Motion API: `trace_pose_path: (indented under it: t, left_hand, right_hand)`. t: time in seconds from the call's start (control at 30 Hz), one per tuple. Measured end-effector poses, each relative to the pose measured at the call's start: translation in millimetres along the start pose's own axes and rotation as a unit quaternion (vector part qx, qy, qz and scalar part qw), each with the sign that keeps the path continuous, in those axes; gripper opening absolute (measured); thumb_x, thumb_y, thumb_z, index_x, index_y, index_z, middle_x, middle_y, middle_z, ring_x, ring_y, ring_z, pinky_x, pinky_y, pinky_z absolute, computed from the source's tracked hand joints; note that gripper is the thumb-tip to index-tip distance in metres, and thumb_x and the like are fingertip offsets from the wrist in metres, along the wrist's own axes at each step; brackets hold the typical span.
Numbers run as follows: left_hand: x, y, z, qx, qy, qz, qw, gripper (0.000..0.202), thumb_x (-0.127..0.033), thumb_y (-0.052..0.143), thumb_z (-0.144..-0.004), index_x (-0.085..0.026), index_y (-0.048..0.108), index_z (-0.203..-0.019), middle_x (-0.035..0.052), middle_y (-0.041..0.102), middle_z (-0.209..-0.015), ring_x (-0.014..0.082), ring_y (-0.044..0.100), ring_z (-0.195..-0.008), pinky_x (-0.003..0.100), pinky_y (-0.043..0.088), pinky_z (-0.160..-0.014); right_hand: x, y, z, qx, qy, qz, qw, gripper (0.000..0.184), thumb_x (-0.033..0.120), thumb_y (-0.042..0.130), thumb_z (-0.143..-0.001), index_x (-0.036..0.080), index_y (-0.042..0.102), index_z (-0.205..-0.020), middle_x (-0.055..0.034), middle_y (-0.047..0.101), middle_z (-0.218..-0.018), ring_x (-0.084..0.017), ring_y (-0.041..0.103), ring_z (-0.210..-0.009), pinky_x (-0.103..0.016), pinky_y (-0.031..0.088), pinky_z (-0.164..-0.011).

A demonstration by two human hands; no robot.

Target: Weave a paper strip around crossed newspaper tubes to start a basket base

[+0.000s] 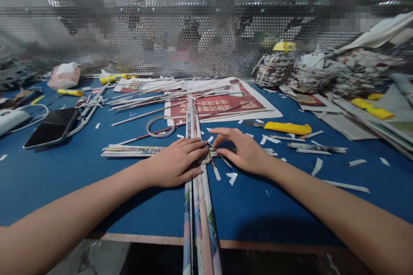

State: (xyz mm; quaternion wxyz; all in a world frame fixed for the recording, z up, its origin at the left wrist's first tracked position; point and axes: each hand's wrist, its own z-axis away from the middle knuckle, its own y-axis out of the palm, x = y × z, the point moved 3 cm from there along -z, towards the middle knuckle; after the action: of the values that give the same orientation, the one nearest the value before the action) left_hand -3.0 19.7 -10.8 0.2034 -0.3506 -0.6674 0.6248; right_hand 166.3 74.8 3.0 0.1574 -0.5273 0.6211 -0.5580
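Observation:
Long rolled newspaper tubes (200, 206) run lengthwise toward me and past the table's front edge. A bundle of shorter paper tubes (129, 151) crosses them sideways, forming a cross. My left hand (180, 161) lies flat over the crossing, fingers stretched out and pressing on the tubes; it hides much of the joint. On the right of the joint, my right hand (243, 150) has its thumb and bent index finger closed around a paper tube at the crossing. A flattened paper strip (206, 160) shows between the hands.
A yellow utility knife (287, 127) lies at right among paper scraps. Behind are a tape ring (160, 126), loose tubes and a red printed sheet (222, 103). A phone (51, 126) lies left. Woven paper baskets (274, 70) stand back right, before a perforated metal screen (193, 43).

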Motion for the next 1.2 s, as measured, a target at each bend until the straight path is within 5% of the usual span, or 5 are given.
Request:
trace_pose_path:
  t: [0.4,0.7,0.97,1.2]
  left_hand:
    - [0.9,-4.6,-0.6,-0.038,0.004,0.015,0.999,0.037,-0.031,0.036,-0.086,-0.013,0.044,-0.118,0.0134,0.046,-0.125,0.0231,0.037,-0.119,0.041,0.033,-0.099]
    - [2.0,-3.7,-0.9,-0.047,0.003,0.008,0.999,0.035,-0.031,0.033,-0.087,-0.012,0.048,-0.113,0.0125,0.05,-0.12,0.022,0.041,-0.115,0.039,0.035,-0.097]
    - [0.9,-3.5,-2.8,-0.07,0.02,0.029,0.997,0.03,-0.027,0.035,-0.086,-0.013,0.048,-0.108,0.0129,0.053,-0.114,0.0212,0.046,-0.109,0.037,0.039,-0.092]
    - [-2.1,-4.0,-4.8,-0.061,0.002,0.025,0.998,0.032,-0.027,0.037,-0.085,-0.011,0.048,-0.11,0.0143,0.054,-0.105,0.0224,0.049,-0.101,0.038,0.04,-0.087]
  right_hand:
    - [-7.6,-5.7,-2.4,-0.063,0.021,0.001,0.998,0.044,0.014,0.044,-0.08,0.026,0.035,-0.121,-0.0006,0.06,-0.084,-0.013,0.056,-0.077,-0.029,0.043,-0.073]
    - [-3.9,-12.6,2.8,0.121,-0.047,0.021,0.991,0.063,0.015,0.05,-0.073,0.028,0.028,-0.13,-0.0042,0.056,-0.097,-0.016,0.054,-0.082,-0.03,0.045,-0.071]
    - [2.9,-6.1,2.7,0.085,-0.055,-0.059,0.993,0.059,0.016,0.051,-0.077,0.028,0.027,-0.129,-0.0004,0.059,-0.087,-0.012,0.056,-0.078,-0.026,0.044,-0.071]
    - [6.6,-2.7,5.1,0.148,-0.08,-0.038,0.985,0.06,0.017,0.051,-0.078,0.029,0.027,-0.131,-0.001,0.06,-0.09,-0.015,0.053,-0.085,-0.029,0.042,-0.076]
